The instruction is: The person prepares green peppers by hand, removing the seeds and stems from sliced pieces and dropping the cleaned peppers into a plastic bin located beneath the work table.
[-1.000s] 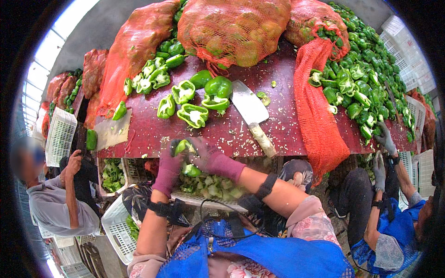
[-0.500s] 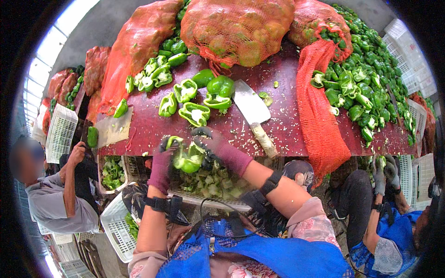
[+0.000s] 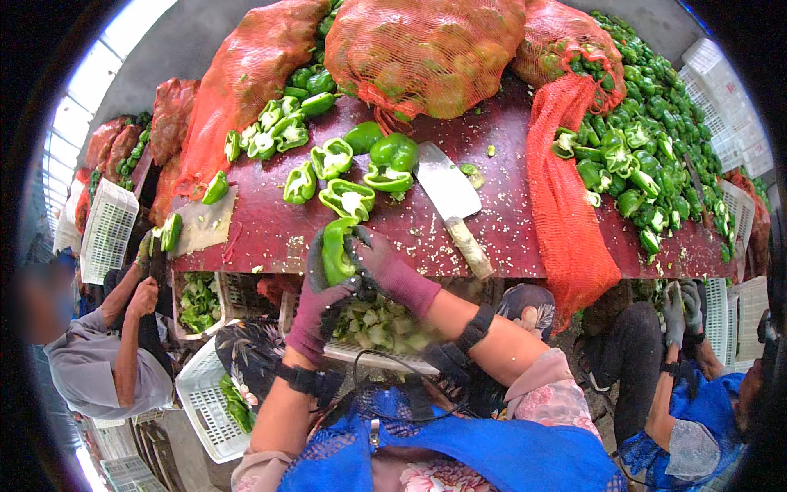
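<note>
Moved: green pepper (image 3: 338, 251) lifted higher, now at the table's (image 3: 270, 234) near edge. I log left hand (image 3: 316, 307) and right hand (image 3: 379, 261) both gripping it (long axis upright), cleaver (image 3: 449, 197) just right.

Dark red table (image 3: 508, 221), halved green peppers (image 3: 344, 168), cleaver (image 3: 451, 201), red mesh sacks (image 3: 426, 49), scattered seeds

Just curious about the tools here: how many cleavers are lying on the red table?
1. The cleaver lies flat on the red table, right of the halved green peppers. Others may be hidden under the mesh sacks.
</note>
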`<move>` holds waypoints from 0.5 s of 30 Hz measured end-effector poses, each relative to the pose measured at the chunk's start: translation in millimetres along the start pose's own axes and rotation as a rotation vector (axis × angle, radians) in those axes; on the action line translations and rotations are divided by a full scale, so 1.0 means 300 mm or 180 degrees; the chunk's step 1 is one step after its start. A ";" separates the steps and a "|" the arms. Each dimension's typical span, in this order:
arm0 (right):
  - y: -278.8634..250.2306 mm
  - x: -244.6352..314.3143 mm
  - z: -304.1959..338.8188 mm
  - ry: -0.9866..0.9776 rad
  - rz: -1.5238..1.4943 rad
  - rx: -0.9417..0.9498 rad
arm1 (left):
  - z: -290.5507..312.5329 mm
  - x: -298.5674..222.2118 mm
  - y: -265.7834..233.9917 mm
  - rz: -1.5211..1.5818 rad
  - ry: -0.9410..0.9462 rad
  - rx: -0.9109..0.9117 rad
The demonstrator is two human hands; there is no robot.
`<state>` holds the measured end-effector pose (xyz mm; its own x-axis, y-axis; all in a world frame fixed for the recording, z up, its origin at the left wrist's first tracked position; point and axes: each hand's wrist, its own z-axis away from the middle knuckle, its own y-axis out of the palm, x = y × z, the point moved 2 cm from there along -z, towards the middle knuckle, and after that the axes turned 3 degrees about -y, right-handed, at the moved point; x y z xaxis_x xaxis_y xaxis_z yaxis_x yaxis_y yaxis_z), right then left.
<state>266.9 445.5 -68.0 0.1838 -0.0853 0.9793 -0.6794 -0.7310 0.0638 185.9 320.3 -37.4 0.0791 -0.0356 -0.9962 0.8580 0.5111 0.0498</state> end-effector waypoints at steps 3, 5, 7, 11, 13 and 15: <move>0.006 -0.015 0.004 0.0082 -0.0104 0.0109 | 0.011 -0.057 0.016 0.0230 -0.0227 0.0055; 0.010 -0.001 0.018 0.0207 -0.0683 0.0107 | 0.013 -0.061 0.006 0.0615 -0.0546 0.0025; 0.003 0.015 0.018 0.0041 -0.0507 0.0079 | 0.029 -0.032 -0.020 0.0810 -0.0821 -0.0022; -0.008 0.081 0.002 -0.0054 -0.0172 0.0252 | 0.013 0.119 -0.135 0.0073 -0.0366 -0.0259; -0.013 0.099 0.014 -0.0109 -0.0125 0.0266 | -0.006 0.130 -0.159 0.0423 -0.0498 -0.0206; -0.009 0.134 0.054 -0.1086 0.1638 0.0659 | -0.010 0.094 -0.128 0.1588 -0.1083 -0.0080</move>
<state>287.6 433.1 -32.0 0.1100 -0.6447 0.7565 -0.5960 -0.6519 -0.4689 153.7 302.4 -67.5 0.6304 -0.0569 -0.7742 0.6636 0.5569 0.4995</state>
